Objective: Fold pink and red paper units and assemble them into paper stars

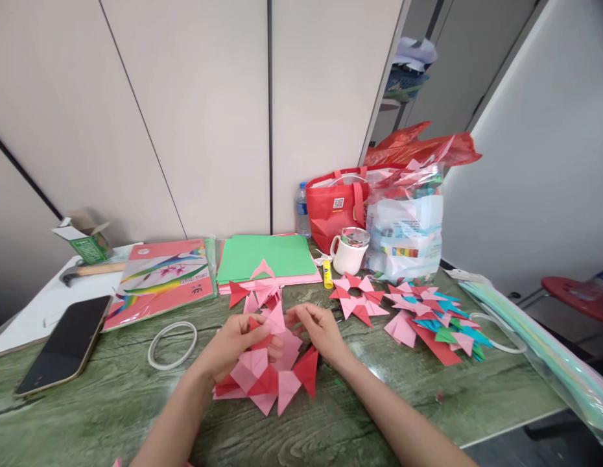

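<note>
My left hand (228,347) is closed on a pink and red folded paper piece (263,332), thumb on top and fingers around it. My right hand (323,332) is beside it, its fingers pinched at the edge of the pink paper. Below the hands lie more pink and red origami pieces (288,388) with points sticking out, some overlapping. Just beyond them are further folded pieces (238,294), partly covered by the fingers. To the right sits a pink and red star ring (358,297) with a hole in its middle.
Right of the ring is a pile of coloured folded pieces (445,319). Behind stand a glue stick (327,274), white mug (350,253), red bag (331,201) and water bottle (302,211). Green paper sheets (267,254), a phone (65,344), hammer (92,271) and white ring (172,346) lie leftward.
</note>
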Demonstrator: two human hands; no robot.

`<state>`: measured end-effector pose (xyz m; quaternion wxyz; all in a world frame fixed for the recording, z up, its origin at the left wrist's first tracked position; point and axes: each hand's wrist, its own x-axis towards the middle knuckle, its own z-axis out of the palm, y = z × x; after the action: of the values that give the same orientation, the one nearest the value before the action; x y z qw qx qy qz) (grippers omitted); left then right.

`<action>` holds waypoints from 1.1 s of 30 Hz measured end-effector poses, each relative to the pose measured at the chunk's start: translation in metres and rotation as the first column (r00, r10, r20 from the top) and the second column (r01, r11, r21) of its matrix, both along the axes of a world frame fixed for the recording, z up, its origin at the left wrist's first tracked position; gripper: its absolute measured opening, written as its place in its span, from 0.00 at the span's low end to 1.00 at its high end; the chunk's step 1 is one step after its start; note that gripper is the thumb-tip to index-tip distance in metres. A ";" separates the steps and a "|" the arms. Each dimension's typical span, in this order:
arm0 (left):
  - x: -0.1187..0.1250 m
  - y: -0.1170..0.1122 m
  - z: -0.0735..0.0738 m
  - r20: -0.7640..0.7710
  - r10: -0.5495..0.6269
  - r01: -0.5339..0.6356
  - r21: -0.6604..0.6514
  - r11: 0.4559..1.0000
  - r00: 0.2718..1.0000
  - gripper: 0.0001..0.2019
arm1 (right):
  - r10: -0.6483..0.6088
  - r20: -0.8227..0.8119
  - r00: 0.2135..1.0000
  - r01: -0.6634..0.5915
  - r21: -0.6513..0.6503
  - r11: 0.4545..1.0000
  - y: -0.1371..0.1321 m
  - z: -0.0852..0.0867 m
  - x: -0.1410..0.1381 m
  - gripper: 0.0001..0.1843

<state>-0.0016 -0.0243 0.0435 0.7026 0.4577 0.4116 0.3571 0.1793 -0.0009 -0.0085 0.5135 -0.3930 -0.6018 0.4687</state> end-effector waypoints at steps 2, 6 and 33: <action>-0.005 0.003 -0.002 0.038 0.081 -0.081 -0.009 0.997 0.996 0.12 | -0.023 0.178 0.984 -0.006 0.160 0.987 0.007 -0.010 0.003 0.15; -0.012 0.008 -0.005 0.115 0.133 -0.130 -0.035 0.991 0.984 0.11 | -0.139 0.503 0.853 -0.090 0.405 0.910 0.014 -0.030 0.003 0.17; -0.014 0.012 -0.012 0.196 0.186 -0.177 -0.063 0.982 0.963 0.11 | -0.152 0.668 0.728 -0.235 0.452 0.861 0.047 -0.011 -0.032 0.21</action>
<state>-0.0152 -0.0122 0.0319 0.7149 0.3636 0.3865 0.4553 0.1477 0.0463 -0.0199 0.3290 -0.3740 -0.8578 0.1270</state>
